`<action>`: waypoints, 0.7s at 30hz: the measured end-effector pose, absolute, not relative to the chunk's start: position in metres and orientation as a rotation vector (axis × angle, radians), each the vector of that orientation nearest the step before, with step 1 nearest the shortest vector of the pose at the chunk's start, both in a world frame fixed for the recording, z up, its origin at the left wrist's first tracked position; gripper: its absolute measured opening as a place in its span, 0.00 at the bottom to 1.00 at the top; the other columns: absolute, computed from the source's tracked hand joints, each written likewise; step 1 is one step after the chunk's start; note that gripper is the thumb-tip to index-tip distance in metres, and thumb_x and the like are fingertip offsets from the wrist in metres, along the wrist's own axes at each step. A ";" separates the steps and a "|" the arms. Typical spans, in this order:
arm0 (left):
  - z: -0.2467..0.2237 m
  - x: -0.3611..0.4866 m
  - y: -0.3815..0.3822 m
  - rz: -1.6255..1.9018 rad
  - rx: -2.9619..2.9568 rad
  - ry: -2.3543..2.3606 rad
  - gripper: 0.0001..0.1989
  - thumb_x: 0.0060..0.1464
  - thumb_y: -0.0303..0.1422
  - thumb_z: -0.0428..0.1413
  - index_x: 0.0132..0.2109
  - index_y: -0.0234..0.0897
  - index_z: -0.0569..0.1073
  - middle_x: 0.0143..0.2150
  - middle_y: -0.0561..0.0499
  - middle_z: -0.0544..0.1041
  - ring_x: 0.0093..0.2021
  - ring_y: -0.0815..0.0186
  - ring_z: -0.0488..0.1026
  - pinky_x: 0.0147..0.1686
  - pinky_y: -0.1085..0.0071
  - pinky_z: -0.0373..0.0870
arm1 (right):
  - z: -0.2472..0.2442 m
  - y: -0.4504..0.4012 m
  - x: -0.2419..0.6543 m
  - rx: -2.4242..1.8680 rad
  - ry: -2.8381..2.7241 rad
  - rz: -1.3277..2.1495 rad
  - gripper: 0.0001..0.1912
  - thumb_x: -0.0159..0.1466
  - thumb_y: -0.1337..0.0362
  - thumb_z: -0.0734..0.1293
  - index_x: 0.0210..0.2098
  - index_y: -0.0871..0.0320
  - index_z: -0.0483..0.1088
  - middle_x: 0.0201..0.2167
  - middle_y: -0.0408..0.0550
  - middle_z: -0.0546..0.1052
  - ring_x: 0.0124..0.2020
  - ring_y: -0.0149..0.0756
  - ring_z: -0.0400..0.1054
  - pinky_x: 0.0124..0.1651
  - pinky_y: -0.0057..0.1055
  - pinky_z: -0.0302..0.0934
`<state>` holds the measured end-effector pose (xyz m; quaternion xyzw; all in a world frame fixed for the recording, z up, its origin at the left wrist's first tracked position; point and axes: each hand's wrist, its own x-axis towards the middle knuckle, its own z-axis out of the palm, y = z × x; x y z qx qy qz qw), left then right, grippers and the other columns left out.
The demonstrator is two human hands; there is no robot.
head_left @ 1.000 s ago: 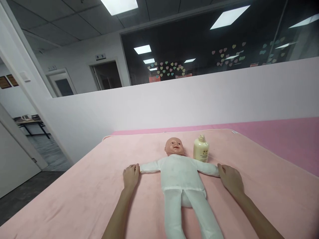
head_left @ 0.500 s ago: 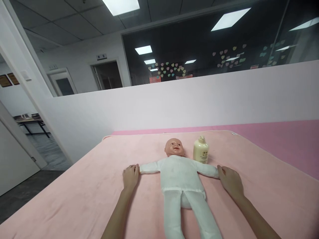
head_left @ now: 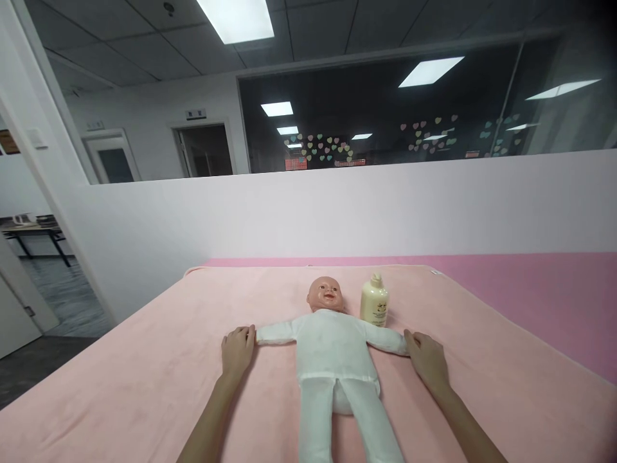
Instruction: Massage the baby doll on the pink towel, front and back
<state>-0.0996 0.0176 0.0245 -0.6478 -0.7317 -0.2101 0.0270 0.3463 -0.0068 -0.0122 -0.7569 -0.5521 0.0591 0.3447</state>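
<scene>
A baby doll (head_left: 335,350) with a white cloth body lies on its back, head away from me and both arms stretched out sideways. My left hand (head_left: 238,351) is closed on the end of the doll's arm at the left. At the other side, my right hand (head_left: 427,360) grips the end of the opposite arm. The doll's own hands are hidden by my fingers. Just behind the arm at the right stands a pale yellow pump bottle (head_left: 374,302), upright, close to the doll's head.
A pink blanket (head_left: 159,379) covers the surface under the doll. Behind it runs a white low wall (head_left: 385,215) with a dark window (head_left: 376,128) above, dotted with heart stickers. A doorway with a table (head_left: 36,230) beyond is at the left.
The camera view has levelled and shifted, so the doll, bottle and hands appear a little further left and lower. Both hands keep their hold on the doll's arms.
</scene>
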 end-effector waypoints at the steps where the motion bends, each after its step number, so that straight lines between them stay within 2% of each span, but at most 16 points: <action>1: 0.024 -0.100 0.018 -0.638 -2.007 -2.251 0.23 0.64 0.37 0.38 0.43 0.36 0.77 0.48 0.43 0.76 0.49 0.55 0.71 0.46 0.63 0.60 | -0.012 -0.006 0.347 -1.948 -1.427 0.158 0.24 0.64 0.52 0.50 0.16 0.54 0.59 0.23 0.51 0.71 0.31 0.42 0.65 0.42 0.37 0.54; 4: 0.023 -0.100 0.018 -0.622 -2.006 -2.239 0.23 0.64 0.36 0.38 0.43 0.37 0.77 0.48 0.43 0.77 0.47 0.54 0.72 0.45 0.63 0.60 | -0.015 -0.004 0.349 -1.905 -1.393 0.116 0.22 0.62 0.52 0.53 0.20 0.56 0.65 0.32 0.56 0.75 0.43 0.47 0.65 0.49 0.40 0.53; 6: 0.024 -0.099 0.017 -0.614 -2.000 -2.236 0.23 0.64 0.36 0.38 0.42 0.37 0.77 0.47 0.43 0.77 0.47 0.54 0.72 0.44 0.63 0.60 | -0.018 -0.002 0.351 -1.890 -1.338 0.092 0.21 0.61 0.52 0.54 0.23 0.58 0.68 0.41 0.61 0.74 0.50 0.50 0.63 0.51 0.41 0.54; 9: 0.027 -0.096 0.014 -0.576 -2.008 -2.219 0.22 0.64 0.35 0.38 0.43 0.37 0.77 0.47 0.43 0.77 0.47 0.54 0.72 0.43 0.63 0.60 | -0.023 0.001 0.356 -1.872 -1.256 0.086 0.20 0.59 0.54 0.54 0.28 0.60 0.70 0.47 0.64 0.71 0.51 0.51 0.63 0.48 0.41 0.57; 12: 0.031 -0.094 0.009 -0.557 -2.012 -2.211 0.21 0.63 0.34 0.39 0.42 0.37 0.77 0.46 0.43 0.77 0.45 0.55 0.72 0.41 0.64 0.60 | -0.025 0.004 0.362 -1.829 -1.123 0.130 0.17 0.55 0.55 0.58 0.28 0.60 0.71 0.44 0.62 0.73 0.47 0.51 0.66 0.48 0.44 0.59; 14: 0.032 -0.093 0.008 -0.584 -1.992 -2.225 0.22 0.63 0.35 0.38 0.39 0.36 0.77 0.44 0.42 0.77 0.44 0.55 0.72 0.41 0.64 0.59 | -0.023 0.005 0.364 -1.745 -0.956 0.263 0.15 0.51 0.56 0.62 0.31 0.59 0.72 0.39 0.57 0.74 0.43 0.49 0.67 0.49 0.45 0.60; 18: 0.028 -0.094 0.010 -0.714 -1.961 -2.235 0.26 0.64 0.38 0.36 0.33 0.35 0.77 0.42 0.42 0.78 0.43 0.56 0.72 0.43 0.63 0.59 | -0.018 0.007 0.364 -1.302 -0.513 0.670 0.19 0.42 0.62 0.69 0.35 0.56 0.70 0.34 0.46 0.74 0.37 0.40 0.69 0.45 0.39 0.66; 21: 0.022 -0.097 0.014 -0.798 -2.000 -2.195 0.26 0.63 0.38 0.36 0.30 0.35 0.75 0.37 0.42 0.77 0.40 0.57 0.73 0.42 0.65 0.59 | -0.014 0.009 0.360 -1.075 -0.450 0.869 0.18 0.42 0.64 0.70 0.33 0.54 0.68 0.33 0.44 0.73 0.36 0.37 0.70 0.41 0.36 0.70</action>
